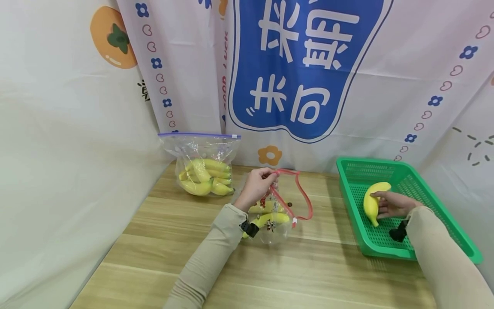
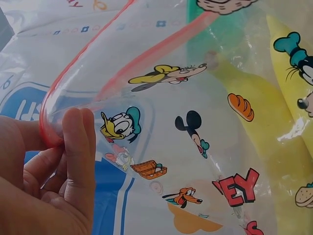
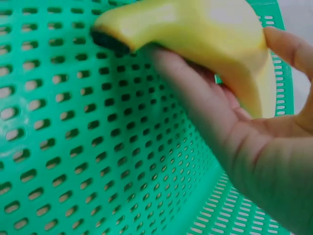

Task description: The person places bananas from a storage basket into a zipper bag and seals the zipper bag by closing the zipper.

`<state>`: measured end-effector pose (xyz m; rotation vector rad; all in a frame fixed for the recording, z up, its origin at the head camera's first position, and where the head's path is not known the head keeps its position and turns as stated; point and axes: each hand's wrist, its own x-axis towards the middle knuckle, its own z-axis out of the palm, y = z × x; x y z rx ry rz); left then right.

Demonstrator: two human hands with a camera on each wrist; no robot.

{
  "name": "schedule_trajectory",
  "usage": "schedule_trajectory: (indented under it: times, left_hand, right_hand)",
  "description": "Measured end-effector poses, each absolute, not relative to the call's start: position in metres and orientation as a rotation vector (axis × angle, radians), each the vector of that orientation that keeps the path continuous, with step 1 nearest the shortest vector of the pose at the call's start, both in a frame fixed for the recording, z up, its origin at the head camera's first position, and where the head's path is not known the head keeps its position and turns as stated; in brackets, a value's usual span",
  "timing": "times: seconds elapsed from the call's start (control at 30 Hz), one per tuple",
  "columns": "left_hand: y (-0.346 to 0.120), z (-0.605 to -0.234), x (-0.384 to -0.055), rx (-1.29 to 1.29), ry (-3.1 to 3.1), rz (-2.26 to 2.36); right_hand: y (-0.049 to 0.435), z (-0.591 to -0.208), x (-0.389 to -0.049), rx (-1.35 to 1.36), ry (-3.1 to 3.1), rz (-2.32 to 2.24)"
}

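Observation:
A clear zip bag with a red edge (image 1: 308, 201) and cartoon prints lies at the middle of the table, its mouth spread apart. Bananas (image 1: 278, 218) show through its plastic. My left hand (image 1: 257, 185) pinches the bag's red rim between thumb and fingers, as the left wrist view also shows (image 2: 68, 166). Over at the right, my right hand (image 1: 393, 204) holds a yellow banana (image 1: 373, 201) inside the green basket (image 1: 349, 214). In the right wrist view, thumb and fingers curl round the banana (image 3: 195, 29), whose dark tip points left.
Back left on the wooden table (image 1: 162, 240) stands a clear bag with a purple zip (image 1: 198, 135), with several bananas (image 1: 204, 176) in it. A printed curtain (image 1: 193, 86) hangs behind the table. White cloth (image 1: 58, 150) hangs along the left side.

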<state>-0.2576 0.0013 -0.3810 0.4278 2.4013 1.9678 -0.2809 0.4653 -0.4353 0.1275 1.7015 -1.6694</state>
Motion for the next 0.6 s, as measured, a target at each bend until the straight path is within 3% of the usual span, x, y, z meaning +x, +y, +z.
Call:
schedule_trajectory:
  times: [0.27, 0.6]
  left_hand:
    - [0.002, -0.381, -0.258, 0.435, 2.426, 1.936]
    - [0.003, -0.380, -0.257, 0.431, 2.428, 1.936]
  right_hand:
    - [0.453, -0.419, -0.283, -0.070, 1.716, -1.753]
    - [0.419, -0.396, -0.275, -0.112, 1.904, -1.718]
